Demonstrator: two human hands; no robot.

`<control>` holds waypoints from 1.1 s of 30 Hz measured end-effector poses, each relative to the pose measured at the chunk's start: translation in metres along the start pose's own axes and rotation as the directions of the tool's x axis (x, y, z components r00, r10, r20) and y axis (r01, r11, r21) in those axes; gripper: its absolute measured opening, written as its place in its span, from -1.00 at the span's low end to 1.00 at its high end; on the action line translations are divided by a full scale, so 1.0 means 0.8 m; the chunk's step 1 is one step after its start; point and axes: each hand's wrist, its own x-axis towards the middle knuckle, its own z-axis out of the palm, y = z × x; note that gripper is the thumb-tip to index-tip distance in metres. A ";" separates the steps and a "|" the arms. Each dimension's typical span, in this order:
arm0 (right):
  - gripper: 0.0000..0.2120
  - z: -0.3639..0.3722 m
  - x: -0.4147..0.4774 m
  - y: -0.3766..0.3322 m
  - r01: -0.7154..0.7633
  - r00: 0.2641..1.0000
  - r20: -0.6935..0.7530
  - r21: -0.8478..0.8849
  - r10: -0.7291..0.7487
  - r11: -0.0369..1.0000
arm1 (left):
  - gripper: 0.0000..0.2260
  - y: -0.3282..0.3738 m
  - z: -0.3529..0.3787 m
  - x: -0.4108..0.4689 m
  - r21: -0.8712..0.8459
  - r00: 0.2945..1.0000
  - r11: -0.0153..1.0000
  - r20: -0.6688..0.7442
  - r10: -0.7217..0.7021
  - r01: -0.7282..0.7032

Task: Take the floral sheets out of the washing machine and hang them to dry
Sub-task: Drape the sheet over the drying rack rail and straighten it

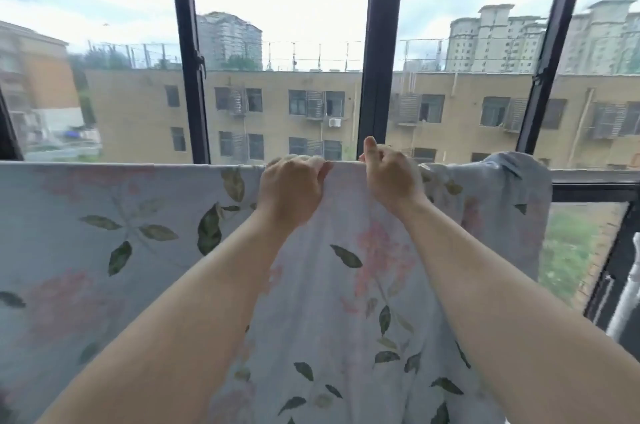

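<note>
Gripping the top fold of the floral sheet [104, 215], we hold both hands close together at the far edge of the cloth, in front of the window. Our left hand [291, 188] curls its fingers over the fold and clamps the fabric. Our right hand [391, 177], just beside it to the right, pinches the same fold with curled fingers, one digit sticking up above the edge. A short stretch of the fold runs taut between the two grips. From the hands the sheet hangs down towards us, under both forearms. It spreads flat and smooth to the left as far as the edge of view, and to the right it gathers into a crumpled bunch [502, 188] heaped higher than the fold line. What carries the fold is hidden by the cloth. We count two hands and one sheet, pale blue with pink blooms and dark green leaves; we cannot tell whether the bunch on the right is a second piece. Behind the sheet stand three dark upright window bars [377, 42] in full view, and a grey horizontal rail [595, 177] shows right of the bunch. Through the glass a long tan building [277, 112] lies far off, with taller pale blocks beyond it.
</note>
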 end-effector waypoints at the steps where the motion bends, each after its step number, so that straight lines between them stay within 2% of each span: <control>1: -0.40 0.000 -0.001 0.002 0.014 1.000 0.011 -0.054 -0.013 0.998 | -0.66 -0.011 -0.004 -0.005 0.016 1.000 1.000 -0.004 -0.018 0.018; 6: -0.40 0.008 -0.018 -0.004 0.126 0.992 0.018 -0.313 -0.127 0.941 | -0.64 -0.053 -0.027 -0.016 0.073 0.999 0.996 0.015 -0.046 0.045; 10: -0.41 0.023 -0.023 -0.026 0.122 0.992 0.057 -0.362 -0.108 0.924 | -0.59 -0.077 -0.038 -0.025 0.142 0.996 0.987 0.023 -0.085 0.081; 14: -0.36 0.036 -0.025 -0.041 0.087 0.996 0.038 -0.393 -0.079 0.915 | -0.40 -0.135 -0.058 -0.033 0.159 0.994 0.983 0.043 -0.102 0.094; 19: -0.20 0.050 -0.026 -0.056 0.040 0.998 -0.022 -0.468 -0.056 0.883 | -0.39 -0.231 -0.088 -0.053 0.203 0.992 0.972 0.018 -0.123 0.117; 22: -0.16 0.063 -0.024 -0.070 0.010 0.999 -0.040 -0.482 -0.033 0.876 | -0.34 -0.286 -0.110 -0.066 0.297 0.987 0.941 -0.056 -0.151 0.161; 24: -0.24 0.071 -0.023 -0.079 -0.018 0.997 -0.069 -0.485 -0.017 0.874 | -0.34 -0.316 -0.121 -0.077 0.368 0.964 0.891 -0.120 -0.238 0.266; 27: -0.36 0.086 -0.027 -0.093 -0.063 0.992 -0.123 -0.469 0.005 0.881 | -0.35 -0.339 -0.126 -0.084 0.355 0.921 0.850 -0.165 -0.351 0.388; 30: -0.40 0.114 -0.032 -0.123 -0.081 0.988 -0.154 -0.438 0.014 0.895 | -0.37 -0.332 -0.121 -0.076 0.320 0.935 0.879 -0.172 -0.311 0.352; 33: -0.40 0.150 -0.042 -0.176 -0.035 0.994 -0.110 -0.392 -0.009 0.919 | -0.39 -0.315 -0.115 -0.074 0.289 0.951 0.910 -0.172 -0.257 0.298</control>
